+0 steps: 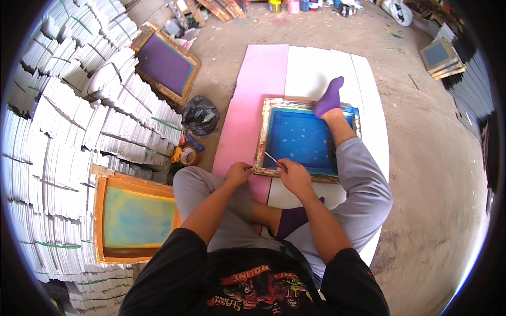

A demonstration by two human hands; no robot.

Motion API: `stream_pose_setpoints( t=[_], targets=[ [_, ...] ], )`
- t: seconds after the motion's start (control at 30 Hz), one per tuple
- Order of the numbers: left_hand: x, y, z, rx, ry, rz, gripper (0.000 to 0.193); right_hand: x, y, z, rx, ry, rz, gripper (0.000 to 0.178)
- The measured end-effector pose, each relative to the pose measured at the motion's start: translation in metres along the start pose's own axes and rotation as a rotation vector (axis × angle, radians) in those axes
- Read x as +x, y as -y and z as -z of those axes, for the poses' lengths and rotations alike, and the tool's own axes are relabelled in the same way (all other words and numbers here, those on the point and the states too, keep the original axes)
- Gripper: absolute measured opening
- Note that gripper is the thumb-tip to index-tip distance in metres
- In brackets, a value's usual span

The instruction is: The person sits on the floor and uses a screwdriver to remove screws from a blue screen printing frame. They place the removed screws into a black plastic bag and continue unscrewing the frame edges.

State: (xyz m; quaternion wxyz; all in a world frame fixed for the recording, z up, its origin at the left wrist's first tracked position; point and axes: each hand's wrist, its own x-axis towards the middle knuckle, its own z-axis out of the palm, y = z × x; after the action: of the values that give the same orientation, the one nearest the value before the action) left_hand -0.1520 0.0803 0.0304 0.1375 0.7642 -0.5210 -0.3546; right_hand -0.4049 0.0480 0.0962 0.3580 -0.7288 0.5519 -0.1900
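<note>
Right hand (296,178), 7 o'clock of the blue screen frame (296,138) (12 = away from person), closed around a red-handled tool (280,165); tip at the left rail, 8 o'clock. Left hand (239,174) at the lower-left corner, fingers bunched; can't tell if gripping. Hands apart. Frame lies flat on pink board (253,95) and white board (316,66), socked foot (330,99) on its far rail, 1 o'clock.

Progress, my read: partway, busy on the left rail. Mesh still in, rails paint-crusted, no finished stretch I can pick out; amount left unclear.

Around it: orange frame (136,213) at 8, tape roll (190,156) at 9, black bag (200,115) just past 9. Farther: purple-mesh frame (166,64) at 10, stacked small frames (443,55) at 2, yellow pot (274,6) near 12.
</note>
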Motion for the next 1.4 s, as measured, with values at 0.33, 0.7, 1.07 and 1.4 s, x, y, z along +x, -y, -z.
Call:
stream_pose_setpoints(
  t=[0.33,0.7,1.07,1.4],
  targets=[
    [-0.02,-0.072,0.018,0.062,-0.132,0.03,0.049,-0.008,-0.017,0.048,0.267,-0.575,0.055,0.03],
    [-0.027,-0.12,0.075,-0.017,-0.514,-0.08,0.033,-0.007,-0.057,0.029,0.457,-0.613,-0.03,0.027],
    [-0.056,-0.09,0.082,0.067,-0.847,-0.529,0.016,-0.038,-0.054,-0.012,0.188,-0.373,-0.024,0.033],
    [0.01,0.006,-0.025,-0.318,-0.38,-0.221,0.039,-0.044,-0.047,0.0,-0.006,-0.241,-0.16,0.036]
  ],
)
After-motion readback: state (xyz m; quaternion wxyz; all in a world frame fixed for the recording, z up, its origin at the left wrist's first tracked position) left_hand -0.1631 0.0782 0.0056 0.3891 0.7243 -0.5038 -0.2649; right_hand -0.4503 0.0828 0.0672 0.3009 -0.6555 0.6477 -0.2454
